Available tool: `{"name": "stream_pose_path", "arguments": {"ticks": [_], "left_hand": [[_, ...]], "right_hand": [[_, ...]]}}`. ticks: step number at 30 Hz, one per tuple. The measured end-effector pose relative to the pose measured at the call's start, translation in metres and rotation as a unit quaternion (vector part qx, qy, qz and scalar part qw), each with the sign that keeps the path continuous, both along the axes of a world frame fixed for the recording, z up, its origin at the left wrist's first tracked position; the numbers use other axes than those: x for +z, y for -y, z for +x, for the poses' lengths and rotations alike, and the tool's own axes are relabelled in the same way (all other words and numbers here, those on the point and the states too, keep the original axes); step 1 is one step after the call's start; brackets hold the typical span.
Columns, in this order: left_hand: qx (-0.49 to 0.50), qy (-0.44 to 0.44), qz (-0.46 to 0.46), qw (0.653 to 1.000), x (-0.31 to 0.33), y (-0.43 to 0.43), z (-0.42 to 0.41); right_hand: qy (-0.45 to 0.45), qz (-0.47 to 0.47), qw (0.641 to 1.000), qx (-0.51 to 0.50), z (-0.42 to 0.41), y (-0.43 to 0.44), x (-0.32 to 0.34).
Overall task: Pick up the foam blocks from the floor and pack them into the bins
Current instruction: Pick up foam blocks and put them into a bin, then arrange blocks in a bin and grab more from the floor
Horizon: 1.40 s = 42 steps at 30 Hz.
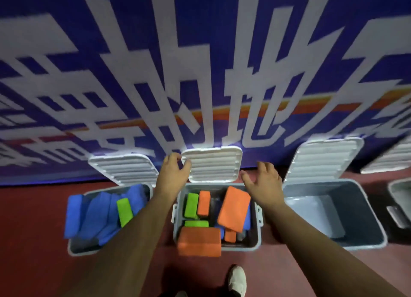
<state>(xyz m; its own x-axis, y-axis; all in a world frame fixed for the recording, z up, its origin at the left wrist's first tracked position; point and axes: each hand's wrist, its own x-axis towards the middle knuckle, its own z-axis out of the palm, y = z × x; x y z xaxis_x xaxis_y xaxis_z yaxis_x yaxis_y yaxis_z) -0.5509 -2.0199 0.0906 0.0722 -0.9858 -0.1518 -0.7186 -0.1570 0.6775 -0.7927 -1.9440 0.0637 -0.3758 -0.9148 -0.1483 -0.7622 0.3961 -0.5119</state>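
The left bin [73, 250] holds blue foam blocks [93, 214]. My left hand [172, 176] pinches the lid [213, 165] of the middle bin [259, 234] at its left edge. Orange and green blocks [233, 207] lie directly below. My right hand [263, 185], fingers spread and holding nothing, hovers just beside the lid's right edge.

Both bare forearms reach toward 12 o'clock. The left hand [172, 174] pinches the 9 o'clock edge of a white ribbed plastic lid [213, 165]. The right hand [263, 184] hovers at its 3 o'clock side, fingers spread, holding nothing.
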Motion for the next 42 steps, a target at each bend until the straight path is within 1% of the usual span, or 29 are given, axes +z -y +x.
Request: {"name": "stream_pose_path", "arguments": {"ticks": [3,6,9,13,16,19,23,26,31,33,36,39,42], "left_hand": [[-0.047,-0.004,-0.031,0.998,0.055,-0.002,-0.003],[-0.087,-0.012,-0.072,0.993,0.095,0.001,-0.001],[-0.138,-0.017,-0.099,0.985,0.123,0.004,0.007],[-0.214,-0.016,-0.125,0.969,0.14,0.004,0.02],[-0.288,0.001,-0.143,0.947,0.144,-0.013,0.028],[-0.37,0.02,-0.15,0.917,0.144,-0.042,0.031],[-0.474,0.012,-0.13,0.871,0.151,-0.112,0.019],[-0.548,-0.016,-0.141,0.824,0.16,-0.183,0.002],[-0.674,-0.068,-0.153,0.72,0.171,-0.339,-0.021],[-0.719,-0.09,-0.153,0.672,0.175,-0.415,-0.022],[-0.785,-0.113,-0.149,0.59,0.176,-0.54,-0.013],[-0.831,-0.13,-0.129,0.525,0.173,-0.667,0.011],[-0.873,-0.135,-0.103,0.458,0.166,-0.782,0.042]], "right_hand": [[-0.018,-0.025,0.999,-0.019,0.001,-0.005,0.057],[-0.022,-0.044,0.998,-0.046,0.007,-0.014,0.097],[-0.037,-0.071,0.993,-0.084,0.018,-0.029,0.123],[-0.052,-0.089,0.982,-0.155,0.044,-0.064,0.141],[-0.057,-0.097,0.967,-0.23,0.074,-0.109,0.146],[-0.057,-0.08,0.95,-0.297,0.108,-0.168,0.153],[-0.062,-0.069,0.919,-0.383,0.141,-0.267,0.169],[-0.071,-0.073,0.887,-0.45,0.163,-0.351,0.18],[-0.12,-0.064,0.812,-0.567,0.214,-0.51,0.191],[-0.135,-0.064,0.772,-0.617,0.246,-0.583,0.194],[-0.149,-0.079,0.707,-0.687,0.303,-0.695,0.194],[-0.145,-0.085,0.629,-0.759,0.375,-0.806,0.189],[-0.14,-0.065,0.561,-0.813,0.449,-0.905,0.181]]}}
